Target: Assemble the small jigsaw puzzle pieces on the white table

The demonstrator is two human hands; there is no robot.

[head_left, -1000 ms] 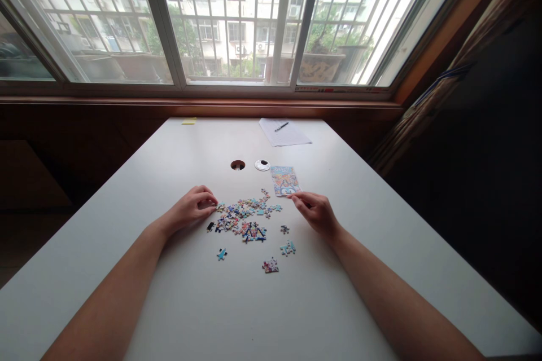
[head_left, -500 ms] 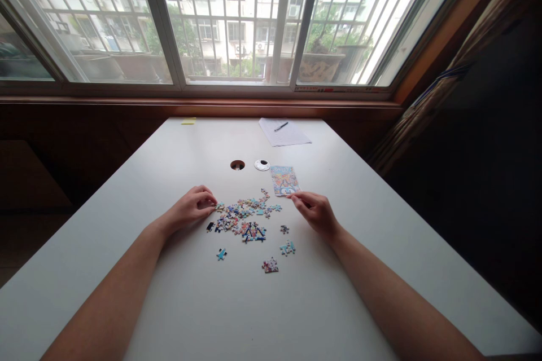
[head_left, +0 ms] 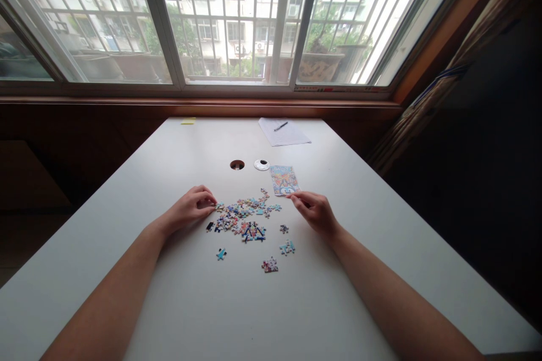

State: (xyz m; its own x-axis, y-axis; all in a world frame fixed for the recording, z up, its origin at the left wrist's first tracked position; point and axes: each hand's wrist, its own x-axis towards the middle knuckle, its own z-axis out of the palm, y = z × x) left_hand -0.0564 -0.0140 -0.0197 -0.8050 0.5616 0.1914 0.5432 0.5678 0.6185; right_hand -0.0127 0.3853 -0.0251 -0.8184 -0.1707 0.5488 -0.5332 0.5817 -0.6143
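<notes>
Loose jigsaw puzzle pieces (head_left: pixel 239 210) lie in a heap on the white table. My left hand (head_left: pixel 198 203) is at the heap's left edge, its fingers curled and its tips closed on a puzzle piece (head_left: pixel 219 207). My right hand (head_left: pixel 315 210) pinches the lower right corner of a colourful picture card (head_left: pixel 284 179). In front of the heap lies a joined section (head_left: pixel 254 232) with dark slanting lines. Smaller joined clusters sit nearer me: a blue one (head_left: pixel 221 254), a pale blue one (head_left: pixel 287 247) and a reddish one (head_left: pixel 270 264).
Beyond the heap are a round cable hole (head_left: pixel 237 164) and its silvery cover (head_left: pixel 261 164). Paper sheets (head_left: pixel 285 135) with a pen (head_left: pixel 280 126) lie at the far edge, as does a yellow slip (head_left: pixel 188 121). A barred window stands behind the table.
</notes>
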